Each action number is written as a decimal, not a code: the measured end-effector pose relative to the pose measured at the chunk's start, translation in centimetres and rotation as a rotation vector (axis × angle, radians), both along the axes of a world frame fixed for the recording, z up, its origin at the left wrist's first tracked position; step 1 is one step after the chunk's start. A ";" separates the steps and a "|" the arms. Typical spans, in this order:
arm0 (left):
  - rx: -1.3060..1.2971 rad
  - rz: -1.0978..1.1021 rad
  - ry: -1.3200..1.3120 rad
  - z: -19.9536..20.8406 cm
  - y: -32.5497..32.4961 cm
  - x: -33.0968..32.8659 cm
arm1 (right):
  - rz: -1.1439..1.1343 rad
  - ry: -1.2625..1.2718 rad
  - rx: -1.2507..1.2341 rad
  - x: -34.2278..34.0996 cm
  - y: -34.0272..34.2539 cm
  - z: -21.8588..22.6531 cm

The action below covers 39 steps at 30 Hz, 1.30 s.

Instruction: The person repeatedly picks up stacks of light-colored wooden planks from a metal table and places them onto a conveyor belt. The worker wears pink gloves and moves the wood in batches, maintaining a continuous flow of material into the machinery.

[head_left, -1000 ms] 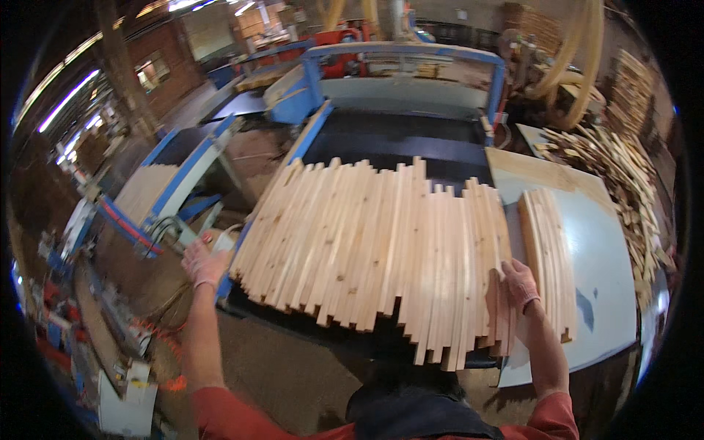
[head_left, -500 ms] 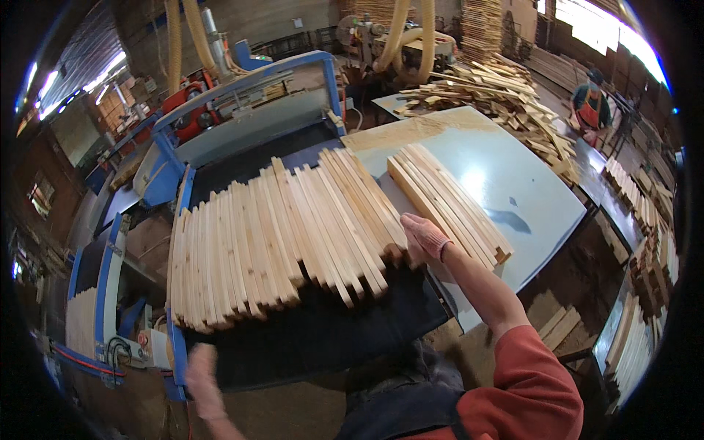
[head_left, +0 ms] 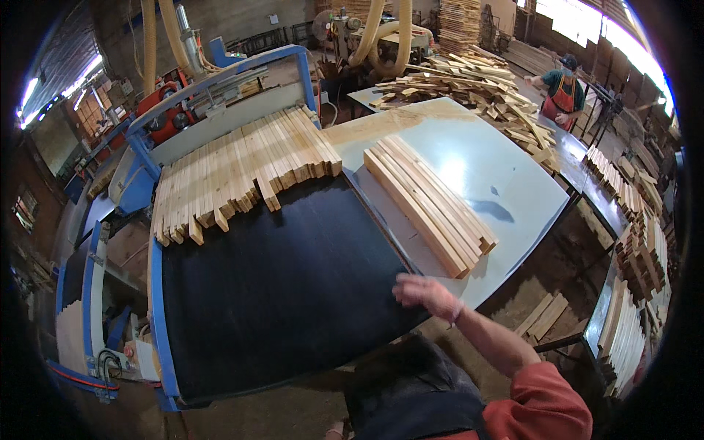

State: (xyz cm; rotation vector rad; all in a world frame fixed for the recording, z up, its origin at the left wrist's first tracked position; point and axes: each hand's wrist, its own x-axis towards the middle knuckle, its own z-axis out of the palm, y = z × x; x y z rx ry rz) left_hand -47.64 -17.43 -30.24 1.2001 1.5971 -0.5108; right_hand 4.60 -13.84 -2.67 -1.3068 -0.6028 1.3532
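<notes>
My right hand (head_left: 427, 295), in a pale pinkish glove, is over the near right edge of the black conveyor belt (head_left: 279, 293). Its fingers are loosely apart with nothing in them. Just beyond it, a bundle of squared wooden strips (head_left: 429, 205) lies on the pale side table (head_left: 506, 176). A wide row of wooden strips (head_left: 242, 169) rests side by side on the far half of the belt, under the blue machine frame (head_left: 220, 88), their near ends uneven. Only a sliver of what seems my left hand (head_left: 334, 431) shows at the lower edge, its fingers unreadable.
A heap of loose wood pieces (head_left: 477, 103) stands behind the side table. At the right, a person in a red apron (head_left: 565, 99) stands by a bench, and more stacked strips (head_left: 634, 257) line the tables. Some boards (head_left: 543, 315) lie low at the right.
The row of strips has moved away along the belt toward the machine, baring the near belt. My right hand has left the bundle's side and come nearer. My left hand has left the belt's left corner.
</notes>
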 end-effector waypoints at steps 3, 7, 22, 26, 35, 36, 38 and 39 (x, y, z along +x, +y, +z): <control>-0.013 -0.072 -0.041 -1.0 -1.3 -0.2 | 0.223 0.118 -0.070 -2.3 -8.0 1.4; 0.009 -0.271 -0.086 -2.9 -0.3 4.0 | 0.054 0.396 -0.254 -2.1 -19.4 -3.9; 0.065 -1.285 -0.264 -5.6 -9.4 45.2 | -0.629 -0.073 -1.170 2.8 -62.3 -31.6; 0.068 -1.455 -0.310 -6.6 -12.1 52.0 | -0.668 -0.103 -1.134 -0.1 -68.4 -37.0; 0.052 -1.193 -0.362 -8.7 -13.9 68.4 | -0.854 0.242 -1.052 6.2 -71.1 -34.6; 0.054 -1.325 -0.357 -9.3 -15.2 70.9 | -0.805 0.071 -1.028 5.2 -72.2 -36.6; 0.095 -1.577 -0.348 -10.2 -16.3 75.8 | -0.539 -0.161 -1.014 6.8 -73.8 -38.8; 0.139 -1.681 -0.324 -10.6 -15.5 77.7 | -0.310 -0.222 -1.008 8.9 -73.1 -38.0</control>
